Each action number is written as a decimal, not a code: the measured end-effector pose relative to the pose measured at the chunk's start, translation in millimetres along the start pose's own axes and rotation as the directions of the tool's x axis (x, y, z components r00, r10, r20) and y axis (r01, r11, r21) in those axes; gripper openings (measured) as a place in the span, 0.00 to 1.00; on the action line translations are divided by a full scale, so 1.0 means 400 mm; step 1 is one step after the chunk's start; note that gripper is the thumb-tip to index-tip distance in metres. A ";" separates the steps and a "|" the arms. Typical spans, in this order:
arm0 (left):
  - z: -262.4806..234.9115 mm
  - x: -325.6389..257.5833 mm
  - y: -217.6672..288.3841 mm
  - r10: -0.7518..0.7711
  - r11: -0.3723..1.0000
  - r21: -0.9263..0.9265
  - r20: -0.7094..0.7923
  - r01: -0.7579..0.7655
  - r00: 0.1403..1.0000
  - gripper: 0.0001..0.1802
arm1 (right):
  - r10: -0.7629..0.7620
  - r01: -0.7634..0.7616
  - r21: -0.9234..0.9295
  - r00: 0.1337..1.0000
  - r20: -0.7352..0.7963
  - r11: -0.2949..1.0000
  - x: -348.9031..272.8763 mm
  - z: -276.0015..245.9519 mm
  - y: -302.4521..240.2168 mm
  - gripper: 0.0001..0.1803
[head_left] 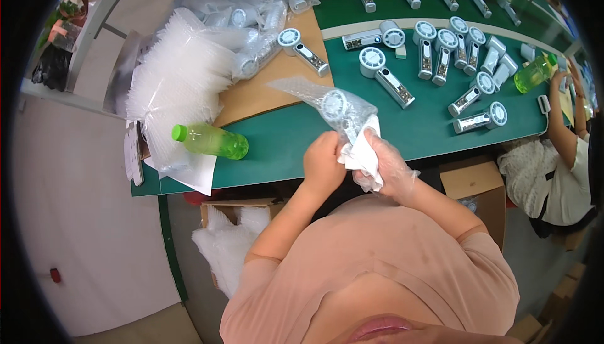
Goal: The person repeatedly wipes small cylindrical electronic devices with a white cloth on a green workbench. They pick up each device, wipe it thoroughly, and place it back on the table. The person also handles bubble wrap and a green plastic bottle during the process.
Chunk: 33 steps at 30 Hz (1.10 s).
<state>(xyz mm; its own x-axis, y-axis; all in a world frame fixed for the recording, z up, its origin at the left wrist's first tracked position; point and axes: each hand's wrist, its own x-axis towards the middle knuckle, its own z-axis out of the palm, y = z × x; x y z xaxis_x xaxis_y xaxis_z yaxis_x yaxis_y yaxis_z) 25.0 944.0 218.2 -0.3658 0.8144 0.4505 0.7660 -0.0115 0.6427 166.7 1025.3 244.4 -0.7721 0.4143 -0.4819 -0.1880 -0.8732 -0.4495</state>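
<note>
In front of me a handheld fan (333,105) sits inside a clear bubble-wrap bag (363,112), its round head showing through the plastic and the bag's end pointing left. My right hand (391,166), in a thin clear plastic glove, is closed round the fan's lower end with a white cloth (363,155) bunched in its grip. Close beside it, my bare left hand (324,163) is curled into a fist against the cloth's edge; what its fingers hold is hidden. Beyond the hands, an unwrapped fan (387,76) lies on the green table (277,149).
Several fans (445,48) lie at the right, others on the far green belt (402,13). Stacked bubble bags (182,67) and wrapped fans (251,23) are at left. Green bottles (217,141) stand out at both sides. A cardboard box (475,180) is below; a co-worker (560,161) sits right.
</note>
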 end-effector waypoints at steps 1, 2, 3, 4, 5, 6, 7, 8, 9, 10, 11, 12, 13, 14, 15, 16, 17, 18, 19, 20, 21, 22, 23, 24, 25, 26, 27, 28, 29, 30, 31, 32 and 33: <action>-0.008 0.004 0.018 -0.064 0.997 -0.056 -0.047 0.061 0.997 0.04 | 0.036 -0.037 -0.080 0.999 -0.018 0.996 0.013 -0.032 0.000 0.23; -0.021 0.010 0.028 -0.067 0.997 -0.032 -0.050 0.065 0.997 0.04 | 0.082 -0.099 -0.192 0.992 -0.096 0.976 0.004 -0.004 -0.017 0.22; -0.034 0.018 0.040 -0.068 0.998 -0.010 -0.050 0.068 0.996 0.06 | 0.116 -0.165 -0.289 0.977 -0.181 0.943 -0.020 0.052 -0.044 0.22; -0.046 0.028 0.053 -0.066 0.998 0.010 -0.050 0.067 0.997 0.08 | 0.115 -0.137 -0.364 0.990 -0.081 0.921 -0.040 0.040 -0.062 0.22; -0.049 0.049 0.052 0.040 0.998 0.050 -0.061 -0.037 0.997 0.09 | 0.116 -0.095 -0.434 0.993 0.023 0.896 -0.060 0.031 -0.078 0.22; -0.050 0.075 0.044 0.149 0.986 0.090 -0.079 -0.142 0.986 0.10 | 0.116 -0.038 -0.494 0.985 0.127 0.868 -0.080 0.024 -0.095 0.22; -0.050 0.084 0.028 0.116 0.993 -0.006 -0.092 -0.117 0.989 0.10 | -0.002 0.061 -0.660 0.996 0.090 0.748 -0.085 0.035 -0.096 0.23; -0.050 0.096 0.013 0.085 0.990 -0.102 -0.106 -0.096 0.991 0.09 | -0.144 0.218 -0.745 0.976 0.164 0.631 -0.100 0.051 -0.108 0.20; -0.075 0.116 0.049 -0.105 0.950 -0.301 -0.057 0.083 0.993 0.09 | -0.288 0.348 -0.814 0.929 0.233 0.464 -0.114 0.067 -0.119 0.18; -0.090 0.126 0.054 -0.214 0.864 -0.456 0.050 0.213 0.976 0.09 | -0.422 0.429 -0.861 0.858 0.294 0.272 -0.130 0.082 -0.133 0.17; -0.107 0.136 0.060 -0.317 0.742 -0.575 0.155 0.346 0.936 0.09 | -0.534 0.468 -0.880 0.765 0.361 0.075 -0.155 0.129 -0.130 0.16; -0.123 0.142 0.052 -0.334 0.625 -0.648 0.281 0.435 0.899 0.09 | -0.472 0.499 -0.865 0.753 0.458 -0.044 -0.139 0.096 -0.146 0.15; -0.131 0.146 0.051 -0.330 0.494 -0.695 0.406 0.522 0.852 0.10 | -0.401 0.536 -0.829 0.733 0.550 -0.158 -0.122 0.062 -0.161 0.16; -0.134 0.149 0.049 -0.334 0.465 -0.677 0.463 0.571 0.821 0.09 | -0.321 0.583 -0.769 0.699 0.639 -0.262 -0.107 0.047 -0.181 0.17; -0.134 0.150 0.044 -0.335 0.436 -0.655 0.518 0.617 0.787 0.09 | -0.285 0.572 -0.739 0.687 0.668 -0.355 -0.096 0.040 -0.185 0.15; -0.136 0.152 0.039 -0.336 0.406 -0.631 0.569 0.661 0.750 0.09 | -0.277 0.559 -0.722 0.677 0.681 -0.407 -0.094 0.032 -0.187 0.12; -0.140 0.160 0.031 -0.337 0.389 -0.614 0.599 0.687 0.726 0.09 | -0.270 0.546 -0.700 0.665 0.696 -0.460 -0.091 0.034 -0.191 0.10; -0.154 0.171 0.038 -0.334 0.461 -0.566 0.603 0.684 0.724 0.08 | -0.269 0.612 -0.677 0.629 0.730 -0.409 -0.108 0.057 -0.202 0.10; -0.175 0.182 0.052 -0.334 0.529 -0.513 0.606 0.676 0.722 0.08 | -0.268 0.674 -0.647 0.590 0.762 -0.356 -0.136 0.082 -0.220 0.10; -0.195 0.198 0.075 -0.332 0.593 -0.458 0.610 0.662 0.720 0.08 | -0.286 0.700 -0.634 0.565 0.774 -0.329 -0.137 0.084 -0.223 0.10; -0.218 0.211 0.110 -0.356 0.662 -0.406 0.569 0.630 0.741 0.08 | -0.304 0.727 -0.618 0.541 0.784 -0.301 -0.139 0.086 -0.223 0.10; -0.226 0.223 0.114 -0.340 0.665 -0.390 0.602 0.638 0.722 0.08 | -0.238 0.717 -0.619 0.572 0.785 -0.321 -0.124 0.078 -0.226 0.10; -0.238 0.245 0.117 -0.323 0.674 -0.371 0.629 0.638 0.707 0.08 | -0.173 0.711 -0.612 0.593 0.786 -0.345 -0.107 0.077 -0.238 0.10; -0.247 0.265 0.120 -0.306 0.685 -0.352 0.656 0.638 0.690 0.08 | -0.110 0.705 -0.604 0.613 0.783 -0.371 -0.098 0.078 -0.250 0.11; -0.250 0.277 0.118 -0.303 0.691 -0.359 0.644 0.627 0.702 0.08 | -0.147 0.750 -0.579 0.564 0.812 -0.319 -0.105 0.078 -0.265 0.11; -0.250 0.287 0.109 -0.300 0.696 -0.369 0.630 0.616 0.717 0.08 | -0.182 0.792 -0.547 0.516 0.837 -0.271 -0.122 0.081 -0.284 0.11; -0.250 0.301 0.104 -0.296 0.702 -0.379 0.616 0.604 0.730 0.09 | -0.219 0.831 -0.510 0.467 0.857 -0.222 -0.131 0.085 -0.294 0.12; -0.248 0.330 0.103 -0.285 0.720 -0.387 0.593 0.576 0.754 0.09 | -0.388 0.822 -0.570 0.526 0.757 0.002 -0.132 0.085 -0.288 0.14; -0.237 0.373 0.097 -0.269 0.736 -0.395 0.574 0.549 0.773 0.09 | -0.518 0.786 -0.572 0.598 0.611 0.234 -0.130 0.076 -0.271 0.17; -0.238 0.417 0.094 -0.258 0.753 -0.404 0.545 0.520 0.798 0.09 | -0.589 0.733 -0.506 0.674 0.446 0.455 -0.117 0.072 -0.265 0.19; -0.239 0.468 0.082 -0.267 0.777 -0.430 0.437 0.460 0.859 0.08 | -0.634 0.739 -0.447 0.668 0.390 0.504 -0.078 0.032 -0.271 0.24; -0.237 0.534 0.053 -0.268 0.801 -0.450 0.320 0.395 0.909 0.08 | -0.733 0.734 -0.302 0.665 0.143 0.608 -0.054 0.041 -0.260 0.26; -0.245 0.596 0.024 -0.266 0.826 -0.460 0.191 0.325 0.945 0.08 | -0.713 0.731 -0.264 0.678 0.177 0.629 -0.037 0.006 -0.267 0.26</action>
<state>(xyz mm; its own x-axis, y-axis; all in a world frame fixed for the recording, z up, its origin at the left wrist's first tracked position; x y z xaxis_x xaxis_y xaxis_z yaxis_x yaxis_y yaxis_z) -106.7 1081.3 392.5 -0.4483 0.8833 0.1368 0.2710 -0.0115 0.9625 196.9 1111.9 301.5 -0.4969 0.8585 0.1269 -0.5225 -0.1792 -0.8336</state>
